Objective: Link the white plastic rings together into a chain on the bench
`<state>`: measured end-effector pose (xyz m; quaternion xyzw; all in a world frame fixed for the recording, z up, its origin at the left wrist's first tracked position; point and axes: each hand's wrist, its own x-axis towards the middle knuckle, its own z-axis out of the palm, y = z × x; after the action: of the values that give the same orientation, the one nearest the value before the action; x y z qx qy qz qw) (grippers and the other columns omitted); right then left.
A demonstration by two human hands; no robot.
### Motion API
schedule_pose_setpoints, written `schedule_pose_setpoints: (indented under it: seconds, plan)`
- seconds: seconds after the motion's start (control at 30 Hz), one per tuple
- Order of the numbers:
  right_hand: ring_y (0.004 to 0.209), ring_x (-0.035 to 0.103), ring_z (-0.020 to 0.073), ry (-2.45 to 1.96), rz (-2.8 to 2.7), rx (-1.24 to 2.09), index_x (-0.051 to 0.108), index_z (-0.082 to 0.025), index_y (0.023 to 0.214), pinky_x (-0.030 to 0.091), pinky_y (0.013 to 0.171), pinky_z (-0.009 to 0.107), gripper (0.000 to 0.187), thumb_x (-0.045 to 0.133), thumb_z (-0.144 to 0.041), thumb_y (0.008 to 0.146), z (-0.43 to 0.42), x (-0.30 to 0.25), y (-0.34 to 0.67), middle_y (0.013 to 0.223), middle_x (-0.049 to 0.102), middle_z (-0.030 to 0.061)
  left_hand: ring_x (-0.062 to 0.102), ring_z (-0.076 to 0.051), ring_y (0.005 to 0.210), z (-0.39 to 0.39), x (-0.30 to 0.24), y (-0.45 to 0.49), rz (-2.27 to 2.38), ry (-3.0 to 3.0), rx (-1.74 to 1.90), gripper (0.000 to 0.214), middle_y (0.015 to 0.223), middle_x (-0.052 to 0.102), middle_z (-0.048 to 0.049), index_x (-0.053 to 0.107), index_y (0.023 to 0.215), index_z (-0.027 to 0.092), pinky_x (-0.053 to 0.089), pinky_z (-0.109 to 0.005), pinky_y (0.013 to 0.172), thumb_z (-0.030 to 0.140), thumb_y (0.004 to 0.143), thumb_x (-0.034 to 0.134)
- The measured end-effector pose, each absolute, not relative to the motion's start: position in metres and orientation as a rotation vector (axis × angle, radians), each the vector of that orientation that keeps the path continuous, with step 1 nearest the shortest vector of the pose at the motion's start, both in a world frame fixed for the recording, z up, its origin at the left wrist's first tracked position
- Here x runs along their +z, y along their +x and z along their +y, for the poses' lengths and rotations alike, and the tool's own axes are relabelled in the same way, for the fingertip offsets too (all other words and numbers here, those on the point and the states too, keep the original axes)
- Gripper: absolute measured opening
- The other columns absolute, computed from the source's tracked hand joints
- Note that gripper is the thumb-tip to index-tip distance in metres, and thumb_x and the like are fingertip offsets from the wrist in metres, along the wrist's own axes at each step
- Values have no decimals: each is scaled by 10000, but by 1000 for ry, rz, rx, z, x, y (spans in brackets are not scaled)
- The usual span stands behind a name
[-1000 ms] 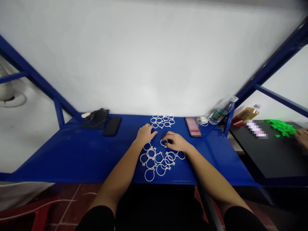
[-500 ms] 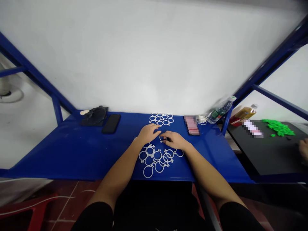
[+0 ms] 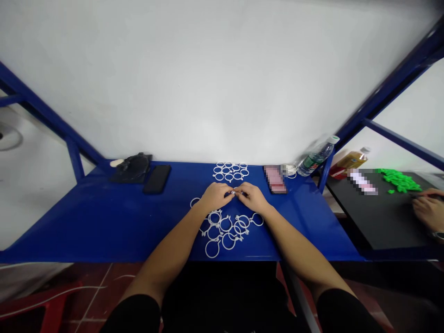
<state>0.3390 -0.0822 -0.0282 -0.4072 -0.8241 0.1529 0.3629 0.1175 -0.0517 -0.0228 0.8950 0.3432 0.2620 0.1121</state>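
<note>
Pinched near the centre of the frame: one white ring, mostly covered by fingertips. Cannot tell whether touching the blue desk or lifted off. Grip of the left hand: thumb and fingertips closed on the ring from its left. Grip of the right hand: likewise closed on it, from the right, tips almost meeting.

Just changed: from a hold by the right hand alone, with the left just apart, to a shared hold by both. Meaning, by judgement: handling of this ring now at a two-handed stage, with pressure possible from either side. Too small and covered to tell whether its ends are joined.

Below the hands, toward the lower centre: loose rings, several overlapping, small forked tabs on many. Just left of the left wrist, another ring. Above the hands, against the wall: a compact cluster of rings in rough rows.

Farther out, left of centre: a dark phone, beside a black bag. Right of centre: a pixelated phone, then a leaning water bottle. At the right edge: green pieces near a co-worker's hand.
</note>
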Motion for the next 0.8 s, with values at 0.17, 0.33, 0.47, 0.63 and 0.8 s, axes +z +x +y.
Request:
schedule_pose_setpoints:
  seconds: [0.17,0.33,0.47,0.63,0.8]
  plan:
    - [843,664,188,-1014,-2036,349,736,-248,1155,543,774,323,201,590,-249,1017,-85,-26,335,946,717,52,717,-188,863,-49,-26,118,1002,2621,919,164,944,795,-40,772,1034,211,477,-347,832,276,1009,624]
    - [806,670,187,-1101,-1990,366,702,-239,1226,552,751,313,244,604,-309,1013,-86,-31,332,915,718,46,733,-199,927,-50,-27,120,971,2607,1020,203,1020,805,-48,770,1056,219,493,-376,888,273,1033,576]
    - [858,712,204,-1169,-1963,424,696,-232,1247,577,795,330,280,602,-337,1005,-85,-36,331,992,762,69,730,-201,982,-52,-24,122,968,2615,964,230,1059,805,-41,772,1042,234,489,-392,932,262,1037,544]
    - [774,712,191,-1210,-1962,481,687,-225,1297,588,768,329,343,603,-380,1002,-86,-34,330,1038,784,80,724,-210,982,-55,-20,122,1028,2595,935,236,1037,803,-46,768,1027,242,484,-413,951,281,1031,536]
    - [720,699,167,-1138,-2010,588,632,-228,1383,576,738,299,428,627,-361,976,-89,-34,329,1018,788,51,701,-194,833,-57,-19,124,1110,2586,972,186,801,754,-33,733,797,222,496,-389,897,195,925,601]
